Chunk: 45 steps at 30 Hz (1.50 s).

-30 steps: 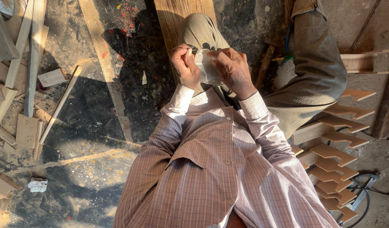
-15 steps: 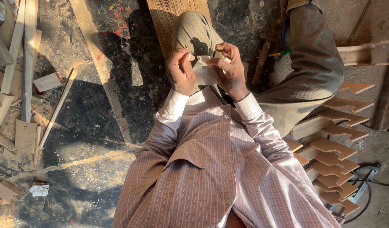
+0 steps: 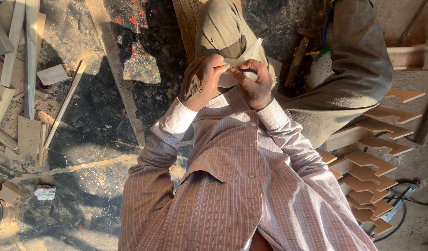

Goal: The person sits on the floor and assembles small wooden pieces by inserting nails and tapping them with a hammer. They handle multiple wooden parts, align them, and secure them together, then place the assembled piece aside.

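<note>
Both my hands meet in front of my chest, above my bent left knee. My left hand point(image 3: 201, 82) and my right hand point(image 3: 255, 83) pinch a small pale folded piece point(image 3: 248, 52), like paper or a thin white sheet, between the fingertips. The fingers of both hands are closed on it. I am seated, in a striped shirt point(image 3: 232, 186) and olive trousers point(image 3: 358, 69). What the sheet is made of I cannot make out.
A wooden plank point(image 3: 183, 23) runs under my knee. Offcuts and strips of wood point(image 3: 18, 69) lie at the left on a dusty, paint-spotted floor. A stack of zigzag-cut wooden pieces point(image 3: 372, 172) sits at the right, with a black cable point(image 3: 409, 200) beside it.
My hands have shifted slightly along the pale sheet, fingertips now closer together at its lower edge. The view has moved a little.
</note>
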Each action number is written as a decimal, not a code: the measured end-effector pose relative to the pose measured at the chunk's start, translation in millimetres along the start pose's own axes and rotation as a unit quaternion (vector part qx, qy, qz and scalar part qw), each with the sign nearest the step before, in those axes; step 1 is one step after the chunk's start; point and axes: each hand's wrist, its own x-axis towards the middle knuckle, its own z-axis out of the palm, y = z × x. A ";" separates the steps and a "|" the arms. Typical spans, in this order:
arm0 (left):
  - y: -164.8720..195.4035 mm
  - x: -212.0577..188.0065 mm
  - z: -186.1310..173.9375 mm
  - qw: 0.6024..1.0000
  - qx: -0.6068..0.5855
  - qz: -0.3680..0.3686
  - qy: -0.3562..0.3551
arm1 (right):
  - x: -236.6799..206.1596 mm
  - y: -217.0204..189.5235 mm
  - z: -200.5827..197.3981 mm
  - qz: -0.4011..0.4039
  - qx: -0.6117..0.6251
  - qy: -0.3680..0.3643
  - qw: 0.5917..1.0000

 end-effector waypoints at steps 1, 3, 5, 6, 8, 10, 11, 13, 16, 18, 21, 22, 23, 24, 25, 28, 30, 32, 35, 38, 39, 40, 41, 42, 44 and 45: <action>-1.1 0.7 0.9 1.000 0.002 0.011 -0.001 | -0.6 -1.3 -1.4 -0.003 0.003 0.000 1.000; -3.0 2.6 1.7 0.999 0.008 0.032 -0.002 | -0.6 -4.1 -4.1 0.002 0.000 -0.010 1.000; -4.5 4.8 0.6 0.999 0.009 0.044 -0.014 | 0.4 -6.1 -5.7 0.004 0.006 -0.019 1.000; -4.8 6.0 -0.4 0.999 0.010 0.050 -0.019 | 1.2 -6.8 -6.5 0.005 0.012 -0.023 1.000; -6.4 8.2 -5.3 0.994 0.029 0.078 -0.066 | 1.9 -8.2 -7.6 0.002 0.018 -0.023 1.000; -7.5 10.3 -10.9 0.989 0.051 0.106 -0.095 | 2.3 -9.4 -8.0 -0.006 0.019 -0.016 1.000; -8.0 11.6 -13.3 0.986 0.064 0.120 -0.099 | 2.4 -9.7 -8.5 -0.008 0.017 -0.016 1.000; -8.5 14.0 -16.5 0.982 0.077 0.126 -0.121 | 2.2 -10.0 -9.1 -0.013 0.017 -0.018 1.000; -9.3 17.3 -17.5 0.975 0.082 0.119 -0.169 | 0.9 -9.6 -10.1 -0.005 0.018 -0.043 0.999; -9.8 18.4 -16.8 0.969 0.097 0.131 -0.186 | -0.5 -9.4 -9.9 -0.008 0.019 -0.041 0.999; -10.8 19.7 -15.1 0.960 0.111 0.177 -0.186 | -3.8 -9.3 -10.5 0.002 0.024 -0.043 0.999; -11.1 20.4 -14.6 0.961 0.110 0.178 -0.180 | -4.9 -9.5 -10.8 0.007 0.026 -0.044 0.999; -11.1 21.3 -14.0 0.962 0.109 0.180 -0.175 | -6.3 -9.9 -11.0 0.014 0.028 -0.043 0.999; -10.6 22.3 -13.1 0.963 0.108 0.182 -0.169 | -7.7 -10.5 -11.2 0.020 0.030 -0.042 0.998; -10.0 23.5 -12.6 0.956 0.118 0.165 -0.211 | -8.7 -10.5 -11.7 0.026 0.031 -0.041 0.998; -5.8 28.1 -10.6 0.939 0.140 0.144 -0.278 | -11.4 -10.9 -11.1 0.037 0.050 -0.027 0.998; -1.5 31.3 -9.4 0.944 0.143 0.174 -0.241 | -12.6 -10.3 -10.1 0.045 0.046 -0.022 0.998; 3.1 33.5 -10.4 0.947 0.137 0.169 -0.236 | -13.5 -9.1 -9.0 0.047 0.046 -0.012 0.998; 6.3 38.5 -14.0 0.943 0.119 0.111 -0.291 | -14.7 -7.9 -7.9 0.047 0.052 0.005 0.998; 4.7 42.7 -17.7 0.950 0.084 0.083 -0.290 | -15.8 -8.0 -8.0 0.093 0.088 -0.012 0.992; 3.5 43.5 -17.8 0.955 0.070 0.083 -0.276 | -16.3 -8.5 -8.1 0.132 0.119 -0.031 0.984; 1.9 44.2 -16.6 0.961 0.052 0.090 -0.258 | -16.6 -9.0 -7.8 0.170 0.152 -0.052 0.972; -0.1 44.6 -14.7 0.966 0.035 0.097 -0.239 | -16.7 -9.5 -7.1 0.128 0.113 -0.020 0.985; -2.6 44.7 -12.3 0.970 0.019 0.105 -0.219 | -16.8 -10.0 -6.1 0.085 0.074 0.012 0.994; -7.3 43.0 -6.8 0.975 -0.023 0.098 -0.198 | -16.9 -10.8 -4.0 0.069 0.069 0.035 0.995; -9.4 41.6 -4.5 0.977 -0.045 0.095 -0.187 | -16.8 -10.8 -3.2 0.098 0.102 0.025 0.990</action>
